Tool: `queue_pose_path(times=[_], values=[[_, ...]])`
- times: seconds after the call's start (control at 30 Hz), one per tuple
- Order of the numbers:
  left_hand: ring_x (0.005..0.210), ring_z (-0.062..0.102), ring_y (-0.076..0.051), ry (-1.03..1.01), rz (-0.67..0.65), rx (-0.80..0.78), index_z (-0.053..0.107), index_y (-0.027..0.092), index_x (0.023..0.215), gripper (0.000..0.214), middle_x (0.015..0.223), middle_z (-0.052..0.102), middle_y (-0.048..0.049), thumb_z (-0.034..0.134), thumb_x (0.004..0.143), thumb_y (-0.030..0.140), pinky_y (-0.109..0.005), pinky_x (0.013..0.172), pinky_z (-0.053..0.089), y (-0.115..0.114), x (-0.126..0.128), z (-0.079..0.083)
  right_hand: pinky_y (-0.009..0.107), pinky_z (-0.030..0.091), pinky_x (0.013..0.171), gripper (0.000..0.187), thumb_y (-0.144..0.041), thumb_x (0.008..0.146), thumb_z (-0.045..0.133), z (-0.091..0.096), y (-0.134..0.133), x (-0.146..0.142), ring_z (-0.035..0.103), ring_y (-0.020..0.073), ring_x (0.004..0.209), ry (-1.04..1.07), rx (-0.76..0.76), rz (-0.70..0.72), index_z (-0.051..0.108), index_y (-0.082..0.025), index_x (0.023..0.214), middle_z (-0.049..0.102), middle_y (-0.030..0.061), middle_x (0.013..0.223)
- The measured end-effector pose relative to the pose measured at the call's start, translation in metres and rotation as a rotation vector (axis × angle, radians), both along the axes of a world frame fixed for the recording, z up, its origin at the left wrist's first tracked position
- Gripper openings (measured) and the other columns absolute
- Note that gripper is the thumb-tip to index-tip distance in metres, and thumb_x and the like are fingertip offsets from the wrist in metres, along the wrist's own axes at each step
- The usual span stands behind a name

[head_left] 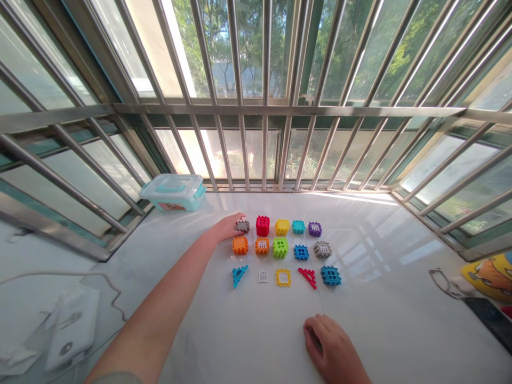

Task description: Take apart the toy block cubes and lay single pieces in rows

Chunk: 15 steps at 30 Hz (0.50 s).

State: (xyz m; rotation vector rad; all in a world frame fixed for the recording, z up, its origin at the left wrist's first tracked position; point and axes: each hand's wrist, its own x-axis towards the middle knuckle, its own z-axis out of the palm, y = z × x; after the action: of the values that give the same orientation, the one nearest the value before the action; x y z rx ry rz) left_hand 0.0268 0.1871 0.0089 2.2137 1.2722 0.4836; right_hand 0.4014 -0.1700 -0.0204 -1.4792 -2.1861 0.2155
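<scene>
My left hand (231, 226) reaches to the left end of the back row, its fingers closed around a grey toy building block (242, 226). To the right of it stand red (263, 225), yellow (282, 227), teal (298, 226) and purple (315, 229) blocks. The middle row has an orange block (240, 245), an orange one with a white window (262, 246), and green (280, 247), blue (301, 252) and grey (322, 249) ones. My right hand (330, 344) rests curled on the white surface near the front, with nothing visible in it.
The front row has blue (239, 276) and red (308, 278) triangles, a white window piece (263, 277), a yellow frame (283, 277) and blue blocks (331, 275). A lidded teal box (174, 192) stands back left. A white power bank-like device (73, 328) and cable lie left; a phone (488, 322) lies right.
</scene>
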Motion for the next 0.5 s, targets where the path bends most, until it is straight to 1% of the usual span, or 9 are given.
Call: queue_pose_path(times=[0.07,0.1,0.17,0.23,0.3,0.37,0.43,0.5], values=[[0.126,0.065,-0.034,-0.097,0.055,-0.012,0.051,0.027,0.152,0.094,0.152,0.058,-0.0131,0.087,0.069,0.053,-0.046,0.106,0.053,-0.006,-0.003,-0.002,0.032,0.051,0.078,0.008,-0.020,0.101,0.057,0.001,0.000,0.000,0.066,0.0202,0.079,0.007,0.002,-0.004,0.061,-0.025,0.097,0.067,0.0021,0.087],[0.129,0.063,-0.035,-0.156,0.097,-0.030,0.047,0.027,0.154,0.099,0.157,0.053,-0.0144,0.088,0.068,0.054,-0.047,0.106,0.054,-0.010,-0.005,-0.004,0.032,0.051,0.078,0.008,-0.019,0.101,0.057,0.001,0.000,-0.001,0.066,0.0201,0.079,0.009,0.002,-0.005,0.061,-0.025,0.097,0.066,0.0020,0.087],[0.132,0.062,-0.034,-0.297,0.219,-0.076,0.045,0.028,0.154,0.099,0.159,0.050,-0.0161,0.089,0.070,0.055,-0.048,0.104,0.056,-0.022,-0.010,-0.012,0.032,0.049,0.077,0.009,-0.019,0.101,0.056,0.001,-0.001,-0.001,0.065,0.0199,0.078,0.011,-0.002,-0.004,0.061,-0.025,0.097,0.066,0.0019,0.087],[0.129,0.063,-0.032,-0.450,0.375,-0.102,0.049,0.025,0.148,0.088,0.152,0.056,-0.0178,0.086,0.074,0.054,-0.050,0.105,0.055,-0.040,-0.016,-0.022,0.031,0.048,0.076,0.009,-0.018,0.101,0.056,0.001,-0.001,-0.001,0.064,0.0198,0.078,0.010,-0.010,0.000,0.060,-0.025,0.097,0.065,0.0015,0.086],[0.128,0.064,-0.030,-0.609,0.521,-0.064,0.055,0.021,0.138,0.071,0.143,0.062,-0.0175,0.081,0.081,0.055,-0.052,0.110,0.052,-0.064,-0.020,-0.033,0.031,0.047,0.075,0.009,-0.018,0.101,0.056,0.000,-0.001,0.000,0.064,0.0197,0.078,0.007,-0.024,0.000,0.060,-0.025,0.097,0.064,0.0012,0.086],[0.129,0.064,-0.028,-0.767,0.613,-0.060,0.058,0.022,0.134,0.060,0.142,0.063,-0.0149,0.076,0.086,0.053,-0.052,0.114,0.049,-0.096,-0.021,-0.040,0.032,0.046,0.076,0.009,-0.018,0.101,0.056,0.000,-0.002,0.000,0.063,0.0197,0.079,0.003,-0.042,-0.006,0.060,-0.024,0.097,0.064,0.0011,0.086],[0.131,0.063,-0.027,-0.961,0.654,-0.100,0.062,0.022,0.128,0.052,0.140,0.065,-0.0138,0.074,0.089,0.052,-0.051,0.116,0.048,-0.131,-0.019,-0.044,0.032,0.045,0.076,0.009,-0.018,0.101,0.056,0.001,-0.002,0.000,0.062,0.0197,0.079,-0.001,-0.056,-0.015,0.060,-0.024,0.096,0.064,0.0010,0.086],[0.132,0.063,-0.027,-1.083,0.678,-0.128,0.065,0.020,0.122,0.046,0.138,0.066,-0.0129,0.074,0.089,0.051,-0.050,0.117,0.049,-0.167,-0.015,-0.046,0.032,0.044,0.076,0.010,-0.017,0.101,0.056,0.002,-0.002,0.000,0.062,0.0197,0.079,-0.006,-0.058,-0.021,0.059,-0.024,0.095,0.063,0.0008,0.085]])
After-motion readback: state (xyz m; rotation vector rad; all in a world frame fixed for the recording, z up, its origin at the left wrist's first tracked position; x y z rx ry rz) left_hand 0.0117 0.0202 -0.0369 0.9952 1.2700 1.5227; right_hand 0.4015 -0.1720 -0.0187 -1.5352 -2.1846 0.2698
